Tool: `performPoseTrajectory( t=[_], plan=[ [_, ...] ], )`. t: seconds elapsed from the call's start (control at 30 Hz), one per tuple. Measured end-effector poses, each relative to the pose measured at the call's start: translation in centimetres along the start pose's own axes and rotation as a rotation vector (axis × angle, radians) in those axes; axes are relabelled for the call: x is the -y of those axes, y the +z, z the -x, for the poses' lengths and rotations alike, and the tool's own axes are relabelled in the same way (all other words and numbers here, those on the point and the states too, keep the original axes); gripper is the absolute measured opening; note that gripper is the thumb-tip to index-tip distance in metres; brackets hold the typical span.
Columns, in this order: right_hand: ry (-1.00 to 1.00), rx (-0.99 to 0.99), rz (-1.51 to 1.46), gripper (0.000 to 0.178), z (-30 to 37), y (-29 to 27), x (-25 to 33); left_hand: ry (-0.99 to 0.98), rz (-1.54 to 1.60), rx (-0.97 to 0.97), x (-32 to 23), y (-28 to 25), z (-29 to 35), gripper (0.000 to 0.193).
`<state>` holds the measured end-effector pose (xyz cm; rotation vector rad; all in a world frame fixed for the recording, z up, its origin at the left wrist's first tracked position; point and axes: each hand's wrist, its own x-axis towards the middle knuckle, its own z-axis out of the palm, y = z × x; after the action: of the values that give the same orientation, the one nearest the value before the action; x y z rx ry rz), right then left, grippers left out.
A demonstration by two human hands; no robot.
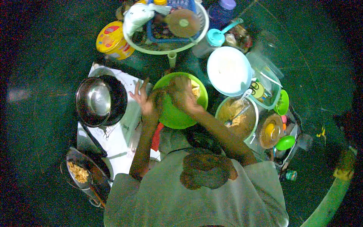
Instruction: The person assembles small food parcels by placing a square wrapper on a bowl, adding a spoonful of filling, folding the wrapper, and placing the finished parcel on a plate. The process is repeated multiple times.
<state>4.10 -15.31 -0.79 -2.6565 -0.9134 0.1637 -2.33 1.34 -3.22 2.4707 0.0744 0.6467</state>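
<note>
A bright green bowl sits in front of me. My left hand is beside its left rim, open, with the fingers spread over the edge of the white board; nothing shows in it. Reaching into the bowl from the right, my right hand is smeared by motion and its fingers cannot be made out. Next to that hand, against the bowl's far right wall, lies some pale yellowish food. I cannot tell whether the right hand holds any of it.
A dark pan rests on the white board. Lower left is a pan with golden pieces. To the right stand a white basin and a bowl of brownish crumbs. Beyond are a yellow tub and a full basket.
</note>
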Motion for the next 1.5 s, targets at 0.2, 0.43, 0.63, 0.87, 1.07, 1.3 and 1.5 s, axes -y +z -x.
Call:
performPoseTrajectory(
  t=[0.2,0.43,0.63,0.87,1.07,1.3,1.5],
  plan=[
    [-0.036,-0.396,-0.034,0.027,2.5,-3.5,0.5,0.071,-0.024,-0.028,0.0,0.5,0.3,0.031],
    [0.49,-0.414,-0.014,0.032,15.5,-13.2,-5.1,0.103,-0.141,0.01,-1.5,-1.2,-0.1,0.036],
    [0.342,-0.029,0.457,0.035,22.0,-12.4,-12.9,0.182,0.375,0.273,-15.9,1.0,-4.1,0.04],
    [0.183,0.061,0.59,0.027,22.0,-11.9,-14.4,0.614,0.223,0.257,-25.4,10.1,-6.8,0.047],
    [0.28,-0.059,0.431,0.035,25.9,-14.5,-11.0,0.675,0.373,0.293,-26.2,11.6,-5.4,0.028],
    [0.616,-0.309,0.097,0.032,32.5,-15.4,-8.3,0.25,0.715,0.616,-27.9,8.9,-3.6,0.014],
    [0.616,-0.537,-0.01,0.039,31.8,-15.2,-6.9,0.16,0.783,0.505,-29.7,5.8,-5.6,0.016]
  ],
)
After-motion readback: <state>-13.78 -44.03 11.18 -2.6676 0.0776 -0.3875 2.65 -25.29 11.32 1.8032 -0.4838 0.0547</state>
